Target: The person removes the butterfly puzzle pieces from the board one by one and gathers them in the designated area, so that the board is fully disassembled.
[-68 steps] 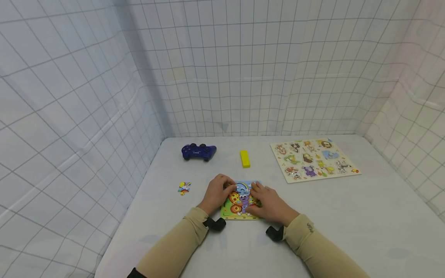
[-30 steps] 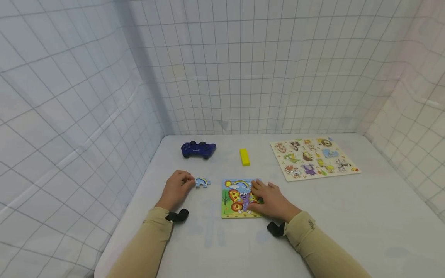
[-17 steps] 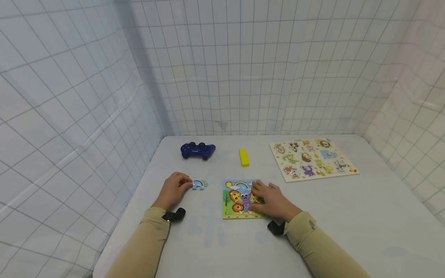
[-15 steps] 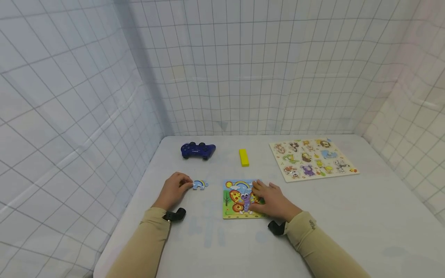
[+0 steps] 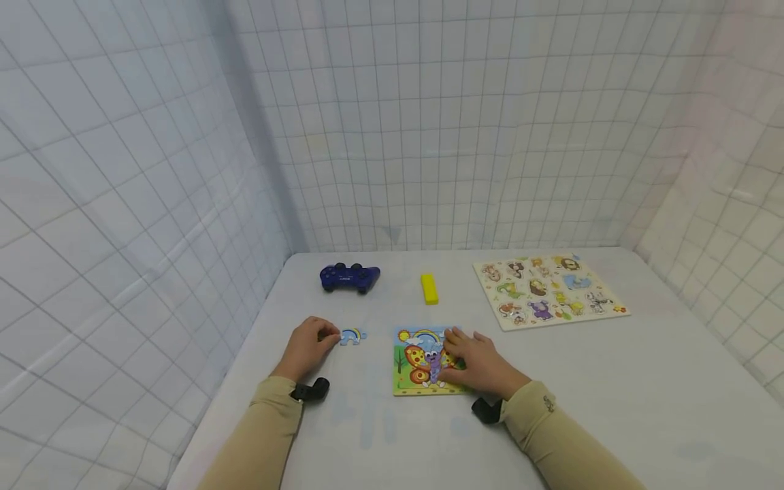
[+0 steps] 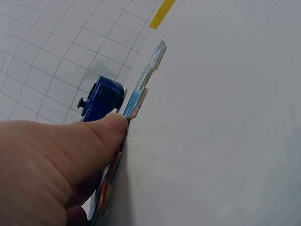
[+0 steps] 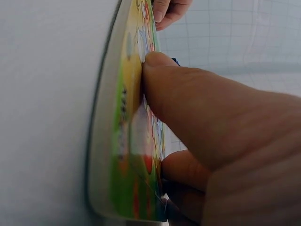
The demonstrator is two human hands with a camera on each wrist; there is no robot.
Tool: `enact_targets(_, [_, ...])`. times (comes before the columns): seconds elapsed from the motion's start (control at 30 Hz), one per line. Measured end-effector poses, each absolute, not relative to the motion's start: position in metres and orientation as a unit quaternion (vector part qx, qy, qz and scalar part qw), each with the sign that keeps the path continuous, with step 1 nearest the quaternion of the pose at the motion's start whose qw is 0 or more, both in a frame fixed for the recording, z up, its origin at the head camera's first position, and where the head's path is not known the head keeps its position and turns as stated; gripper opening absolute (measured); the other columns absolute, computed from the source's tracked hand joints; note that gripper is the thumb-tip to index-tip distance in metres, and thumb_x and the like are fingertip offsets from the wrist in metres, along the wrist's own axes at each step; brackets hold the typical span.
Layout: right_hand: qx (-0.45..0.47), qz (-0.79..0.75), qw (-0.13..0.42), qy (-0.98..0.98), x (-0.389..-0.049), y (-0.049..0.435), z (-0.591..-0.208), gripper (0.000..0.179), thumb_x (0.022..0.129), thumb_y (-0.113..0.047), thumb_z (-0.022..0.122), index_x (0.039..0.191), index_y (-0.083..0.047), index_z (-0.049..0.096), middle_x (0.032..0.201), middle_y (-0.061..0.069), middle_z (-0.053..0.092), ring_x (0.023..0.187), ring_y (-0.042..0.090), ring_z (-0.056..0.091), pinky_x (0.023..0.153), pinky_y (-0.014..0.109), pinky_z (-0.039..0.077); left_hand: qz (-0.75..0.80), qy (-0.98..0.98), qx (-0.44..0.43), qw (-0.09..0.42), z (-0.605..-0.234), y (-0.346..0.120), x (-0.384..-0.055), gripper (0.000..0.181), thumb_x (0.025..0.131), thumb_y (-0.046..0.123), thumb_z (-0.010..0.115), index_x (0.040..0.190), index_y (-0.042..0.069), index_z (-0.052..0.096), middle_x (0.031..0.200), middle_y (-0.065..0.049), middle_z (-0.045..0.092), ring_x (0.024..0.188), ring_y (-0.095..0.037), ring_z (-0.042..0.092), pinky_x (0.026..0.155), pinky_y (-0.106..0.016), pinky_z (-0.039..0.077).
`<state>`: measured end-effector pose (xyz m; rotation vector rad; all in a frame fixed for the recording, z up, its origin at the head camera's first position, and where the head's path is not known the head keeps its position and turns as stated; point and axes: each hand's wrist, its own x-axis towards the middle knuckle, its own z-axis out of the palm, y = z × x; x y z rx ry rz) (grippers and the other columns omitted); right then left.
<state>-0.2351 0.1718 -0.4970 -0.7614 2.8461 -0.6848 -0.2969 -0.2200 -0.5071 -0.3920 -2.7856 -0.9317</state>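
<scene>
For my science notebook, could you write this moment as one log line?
left hand: touches blue rainbow-print jigsaw piece | right hand: rests on square butterfly puzzle board | beyond board: yellow rectangular block

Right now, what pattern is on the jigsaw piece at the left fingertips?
The jigsaw piece is light blue with a rainbow; clearest in the head view.

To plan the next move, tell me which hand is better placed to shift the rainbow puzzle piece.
Left, most likely: the left hand touches the rainbow puzzle piece, while the right hand rests on the butterfly puzzle, farther away.
</scene>
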Motion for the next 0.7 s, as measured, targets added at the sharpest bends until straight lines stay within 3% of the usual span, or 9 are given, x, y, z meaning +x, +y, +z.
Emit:
enact_targets(0.23, [-0.245, -0.220, 0.058, 0.942, -0.232, 0.173, -0.497, 0.078, 0.095, -0.055, 0.068, 0.151, -0.005, 0.050, 0.164, 0.016, 0.035, 0.155, 0.036, 0.026, 0.121, 0.066, 0.016, -0.322, -0.933, -0.128, 0.100, -0.513, -0.219, -0.297, 0.007, 0.092, 0.015, 0.078, 0.097, 0.010, 0.075, 0.105, -0.009, 0.066, 0.095, -0.024, 0.065, 0.087, -0.044, 0.052])
enact_targets(0.5, [-0.237, -0.251, 0.071, 0.936, -0.235, 0.176, -0.505, 0.079, 0.094, -0.056, 0.068, 0.153, -0.007, 0.047, 0.166, 0.013, 0.031, 0.157, 0.035, 0.021, 0.122, 0.064, 0.017, -0.325, -0.933, -0.120, 0.103, -0.510, -0.216, -0.297, 0.018, 0.093, 0.017, 0.077, 0.108, 0.008, 0.073, 0.110, -0.013, 0.067, 0.098, -0.027, 0.066, 0.087, -0.046, 0.054])
enact_targets(0.7, [-0.229, -0.297, 0.072, 0.924, -0.235, 0.178, -0.509, 0.080, 0.093, -0.055, 0.070, 0.153, -0.008, 0.046, 0.167, 0.010, 0.029, 0.158, 0.032, 0.016, 0.124, 0.061, 0.014, -0.305, -0.930, -0.134, 0.154, -0.478, -0.170, -0.288, 0.020, 0.095, 0.019, 0.075, 0.112, 0.010, 0.073, 0.112, -0.011, 0.065, 0.098, -0.026, 0.064, 0.084, -0.043, 0.054])
